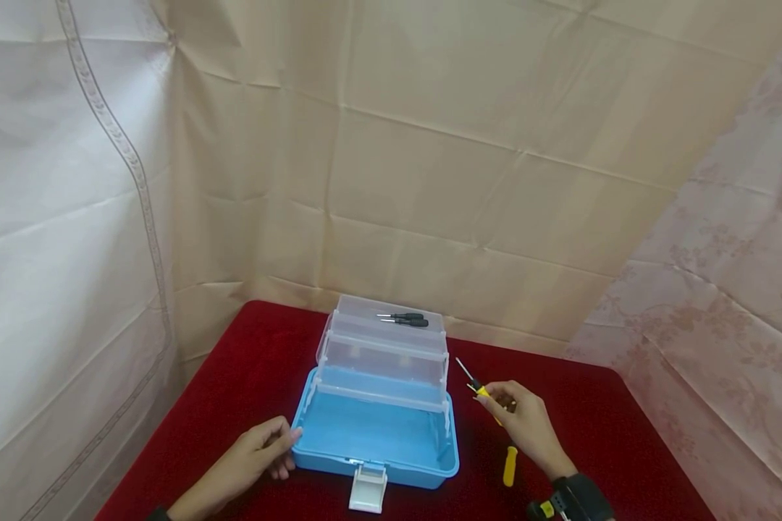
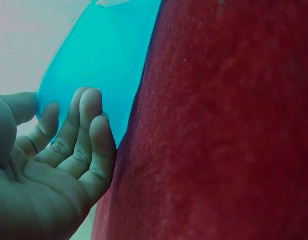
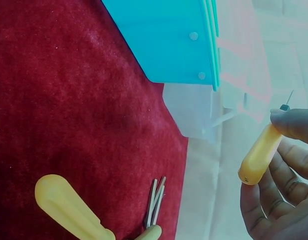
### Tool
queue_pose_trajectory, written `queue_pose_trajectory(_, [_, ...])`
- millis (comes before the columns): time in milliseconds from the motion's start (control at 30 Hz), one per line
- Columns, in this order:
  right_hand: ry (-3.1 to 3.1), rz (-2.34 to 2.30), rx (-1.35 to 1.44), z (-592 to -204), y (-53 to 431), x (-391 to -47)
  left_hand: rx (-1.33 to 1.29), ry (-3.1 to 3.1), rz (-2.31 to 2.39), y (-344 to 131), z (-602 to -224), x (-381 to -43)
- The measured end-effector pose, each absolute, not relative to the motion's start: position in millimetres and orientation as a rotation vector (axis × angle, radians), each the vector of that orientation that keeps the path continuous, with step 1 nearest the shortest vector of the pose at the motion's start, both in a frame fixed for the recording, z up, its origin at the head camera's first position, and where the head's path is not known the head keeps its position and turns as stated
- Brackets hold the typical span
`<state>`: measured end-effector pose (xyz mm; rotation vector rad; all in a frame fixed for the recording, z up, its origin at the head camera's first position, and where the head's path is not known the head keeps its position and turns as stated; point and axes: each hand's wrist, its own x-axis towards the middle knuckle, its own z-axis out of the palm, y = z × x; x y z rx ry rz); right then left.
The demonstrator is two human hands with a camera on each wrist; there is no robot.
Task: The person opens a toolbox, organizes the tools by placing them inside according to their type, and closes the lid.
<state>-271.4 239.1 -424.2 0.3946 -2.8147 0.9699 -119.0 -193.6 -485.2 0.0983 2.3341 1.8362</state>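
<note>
- Head view: the right hand (image 1: 524, 423) is pinching a yellow screwdriver (image 1: 482, 391) between thumb and fingers, just right of the box (image 1: 407, 475).
- The screwdriver's long axis is slanting, its tip pointing away from the person and leftward.
- The clear trays (image 1: 384, 351) are lying left of the tip, nearer the right hand.
- The left hand (image 1: 261, 449) is gripping the near left corner, thumb on the rim.
</note>
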Motion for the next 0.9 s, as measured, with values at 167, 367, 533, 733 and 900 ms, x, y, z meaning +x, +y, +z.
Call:
queue_pose_trajectory(167, [-2.811, 0.982, 0.419, -423, 237, -271, 0.09, 2.328, 1.839, -193, -484, -119])
queue_pose_trajectory(367, [-2.789, 0.991, 0.473, -419, 232, -272, 0.084, 2.326, 1.845, -194, -483, -119])
queue_pose_trajectory(533, [-2.779, 0.987, 0.471, -419, 228, -271, 0.092, 2.329, 1.857, -194, -482, -120])
queue_pose_trajectory(733, [-2.785, 0.994, 0.448, -420, 224, -269, 0.094, 2.324, 1.864, -193, -482, -119])
queue_pose_trajectory(900, [-2.783, 1.016, 0.454, -419, 222, -267, 0.084, 2.321, 1.866, -192, -482, -118])
